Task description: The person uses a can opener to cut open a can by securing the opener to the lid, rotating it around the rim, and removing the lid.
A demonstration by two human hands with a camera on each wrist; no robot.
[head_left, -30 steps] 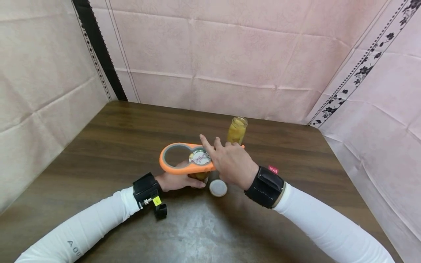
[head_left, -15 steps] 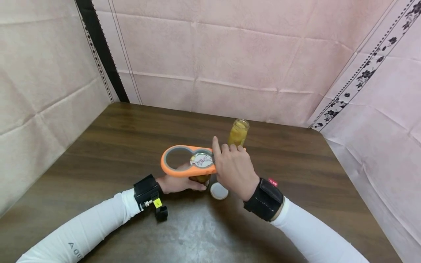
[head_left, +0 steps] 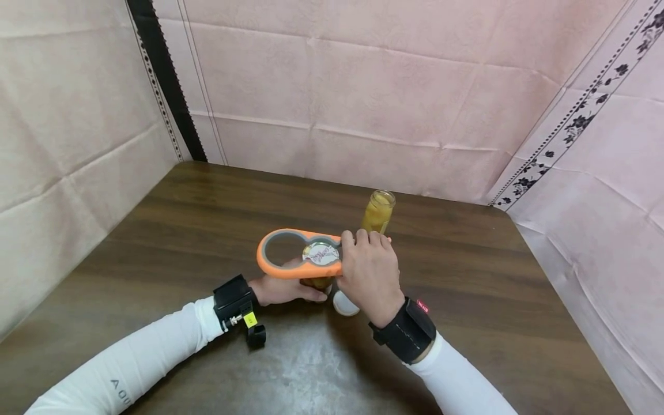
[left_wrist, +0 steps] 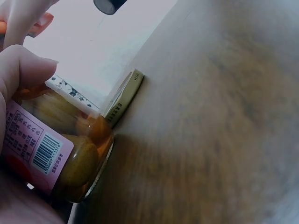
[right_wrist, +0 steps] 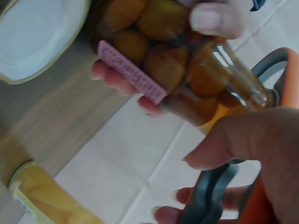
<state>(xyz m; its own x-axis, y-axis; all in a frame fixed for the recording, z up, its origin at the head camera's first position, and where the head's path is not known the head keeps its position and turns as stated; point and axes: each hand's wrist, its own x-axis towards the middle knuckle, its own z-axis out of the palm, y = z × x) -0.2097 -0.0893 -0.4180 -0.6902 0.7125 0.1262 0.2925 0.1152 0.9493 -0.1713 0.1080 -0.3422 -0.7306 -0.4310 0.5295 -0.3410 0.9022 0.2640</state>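
My left hand [head_left: 284, 290] grips a glass jar [right_wrist: 159, 60] of round brownish fruit in liquid, with a pink label [left_wrist: 37, 147]. The jar stands upright on the table. Around its lid [head_left: 320, 253] sits an orange and grey jar opener [head_left: 270, 266], its larger ring reaching out to the left. My right hand [head_left: 370, 276] holds the opener's handle, fingers curled over it; in the right wrist view the thumb lies near the jar's neck. A loose lid [head_left: 344, 304], white inside with a gold rim, lies on the table close to the jar.
Behind my right hand stands a lidless glass jar [head_left: 379, 211] of yellow fruit pieces. The brown wooden table [head_left: 249, 202] ends at pink cloth hangings [head_left: 337, 92] at the back and sides.
The right hand's raised, spread fingers have come down and curled over the opener's handle, and its wrist has swung nearer. My left hand keeps its hold on the jar.
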